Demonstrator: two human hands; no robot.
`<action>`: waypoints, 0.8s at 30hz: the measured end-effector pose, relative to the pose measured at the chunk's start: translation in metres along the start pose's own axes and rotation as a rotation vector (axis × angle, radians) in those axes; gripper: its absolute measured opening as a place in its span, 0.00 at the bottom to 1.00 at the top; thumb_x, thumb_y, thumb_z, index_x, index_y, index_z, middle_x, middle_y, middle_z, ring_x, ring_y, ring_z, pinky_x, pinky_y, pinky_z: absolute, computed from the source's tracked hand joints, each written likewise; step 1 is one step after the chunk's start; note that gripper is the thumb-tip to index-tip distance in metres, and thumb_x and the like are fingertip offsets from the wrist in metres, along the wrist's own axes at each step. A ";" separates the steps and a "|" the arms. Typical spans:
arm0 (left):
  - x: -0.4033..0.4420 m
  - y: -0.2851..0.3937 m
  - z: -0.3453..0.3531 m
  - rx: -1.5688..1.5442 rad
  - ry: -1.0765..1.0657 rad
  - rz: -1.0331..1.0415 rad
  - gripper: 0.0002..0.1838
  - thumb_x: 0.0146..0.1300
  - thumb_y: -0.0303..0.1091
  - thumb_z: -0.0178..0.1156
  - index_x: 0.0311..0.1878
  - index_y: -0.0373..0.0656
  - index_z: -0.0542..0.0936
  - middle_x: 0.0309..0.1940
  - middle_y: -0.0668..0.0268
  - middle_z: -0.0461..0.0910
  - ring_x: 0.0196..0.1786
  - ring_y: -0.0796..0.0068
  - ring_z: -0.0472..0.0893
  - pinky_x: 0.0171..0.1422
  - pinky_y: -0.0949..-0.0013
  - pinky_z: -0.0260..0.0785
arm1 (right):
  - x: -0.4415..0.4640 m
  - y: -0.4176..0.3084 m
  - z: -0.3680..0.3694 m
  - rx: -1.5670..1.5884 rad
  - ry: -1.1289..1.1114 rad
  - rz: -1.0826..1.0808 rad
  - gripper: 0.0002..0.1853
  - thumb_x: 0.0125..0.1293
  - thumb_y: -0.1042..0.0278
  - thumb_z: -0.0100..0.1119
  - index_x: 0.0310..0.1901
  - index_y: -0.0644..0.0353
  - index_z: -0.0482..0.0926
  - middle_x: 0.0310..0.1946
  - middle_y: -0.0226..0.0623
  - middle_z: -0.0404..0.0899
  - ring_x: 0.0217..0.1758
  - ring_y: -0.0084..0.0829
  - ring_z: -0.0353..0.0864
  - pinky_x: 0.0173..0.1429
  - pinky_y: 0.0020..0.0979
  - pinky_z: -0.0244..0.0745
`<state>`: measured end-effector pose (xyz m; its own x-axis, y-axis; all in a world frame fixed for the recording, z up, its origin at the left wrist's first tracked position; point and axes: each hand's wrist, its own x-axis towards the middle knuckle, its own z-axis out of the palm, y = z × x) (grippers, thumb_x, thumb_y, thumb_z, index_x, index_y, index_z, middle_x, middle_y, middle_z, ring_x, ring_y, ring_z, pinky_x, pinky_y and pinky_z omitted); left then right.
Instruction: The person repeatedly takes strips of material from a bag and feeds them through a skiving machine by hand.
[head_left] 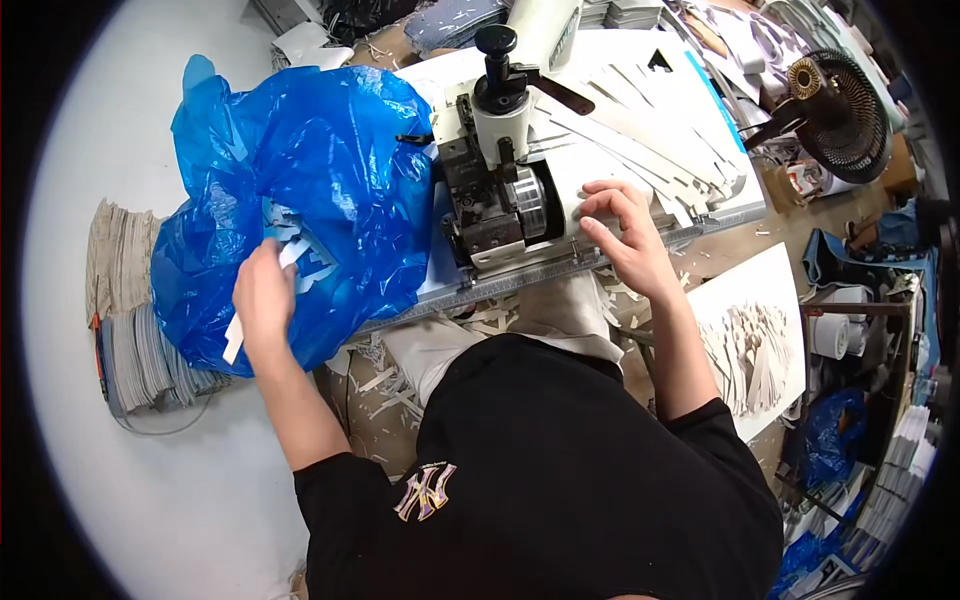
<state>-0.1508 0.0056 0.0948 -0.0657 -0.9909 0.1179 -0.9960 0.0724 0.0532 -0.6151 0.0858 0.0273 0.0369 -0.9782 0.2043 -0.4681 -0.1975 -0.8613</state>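
Observation:
My left hand [264, 297] is closed around a pale flat strip [234, 340], whose ends stick out above and below the fingers. It hovers at the mouth of a crumpled blue plastic bag [345, 150], where several white cut pieces [318, 262] show inside. My right hand [632, 243] is beside the machine's clear round wheel [529, 200], over the front edge of the white worktop. Its fingers are bent and apart, with nothing visible between them. The machine [485, 215] has a black knob [497, 42] on top.
Long pale strips [625, 150] lie on the worktop right of the machine. A white board [750, 345] bears a heap of small strips. Stacked sheets [150, 350] stand at left. A black fan [840, 115] is at upper right. Scraps litter the floor.

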 end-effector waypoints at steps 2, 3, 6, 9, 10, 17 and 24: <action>-0.008 -0.006 -0.025 0.060 0.068 -0.214 0.21 0.67 0.27 0.72 0.62 0.42 0.83 0.58 0.51 0.86 0.58 0.46 0.86 0.61 0.51 0.77 | 0.000 0.001 0.000 -0.022 0.005 -0.004 0.07 0.76 0.68 0.66 0.51 0.58 0.84 0.66 0.38 0.77 0.72 0.36 0.72 0.76 0.37 0.68; -0.009 0.006 -0.037 0.061 0.069 -0.216 0.21 0.67 0.27 0.72 0.62 0.42 0.83 0.58 0.51 0.86 0.58 0.46 0.86 0.61 0.51 0.77 | 0.002 0.001 0.000 -0.047 0.007 -0.015 0.07 0.76 0.68 0.66 0.51 0.58 0.84 0.66 0.38 0.77 0.71 0.36 0.73 0.76 0.37 0.68; -0.021 0.061 -0.048 -0.510 0.447 0.082 0.22 0.65 0.29 0.75 0.63 0.43 0.85 0.56 0.56 0.86 0.55 0.56 0.86 0.62 0.59 0.77 | 0.003 -0.003 0.003 -0.076 0.007 -0.011 0.07 0.76 0.67 0.67 0.51 0.58 0.84 0.65 0.38 0.78 0.71 0.37 0.73 0.76 0.37 0.68; -0.018 0.114 -0.030 -0.667 0.190 0.434 0.19 0.64 0.30 0.75 0.58 0.43 0.88 0.53 0.59 0.85 0.52 0.59 0.87 0.60 0.61 0.78 | 0.009 -0.011 0.008 -0.083 0.018 0.011 0.07 0.76 0.67 0.67 0.50 0.59 0.83 0.65 0.38 0.79 0.70 0.38 0.73 0.76 0.38 0.67; -0.013 0.126 -0.012 -0.661 0.129 0.434 0.18 0.64 0.30 0.75 0.57 0.44 0.88 0.52 0.59 0.85 0.52 0.58 0.86 0.58 0.60 0.79 | 0.014 -0.016 0.010 -0.112 0.037 -0.007 0.08 0.75 0.67 0.67 0.50 0.59 0.83 0.65 0.38 0.79 0.70 0.39 0.73 0.76 0.39 0.67; 0.009 0.150 0.043 -0.640 -0.006 0.448 0.18 0.63 0.33 0.75 0.57 0.46 0.89 0.49 0.61 0.83 0.50 0.54 0.86 0.55 0.56 0.80 | 0.042 -0.024 0.023 -0.238 0.123 -0.087 0.08 0.73 0.65 0.68 0.47 0.59 0.83 0.62 0.39 0.81 0.67 0.45 0.74 0.76 0.42 0.67; 0.015 0.151 0.049 -0.645 -0.016 0.485 0.19 0.64 0.34 0.75 0.58 0.47 0.90 0.48 0.63 0.83 0.44 0.61 0.86 0.49 0.61 0.79 | 0.051 -0.020 0.034 -0.339 0.078 -0.126 0.10 0.71 0.63 0.69 0.46 0.59 0.83 0.58 0.38 0.82 0.64 0.46 0.74 0.74 0.44 0.67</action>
<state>-0.3053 -0.0038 0.0560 -0.4872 -0.8335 0.2606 -0.6249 0.5412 0.5626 -0.5741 0.0378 0.0391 0.0513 -0.9373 0.3448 -0.7307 -0.2706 -0.6268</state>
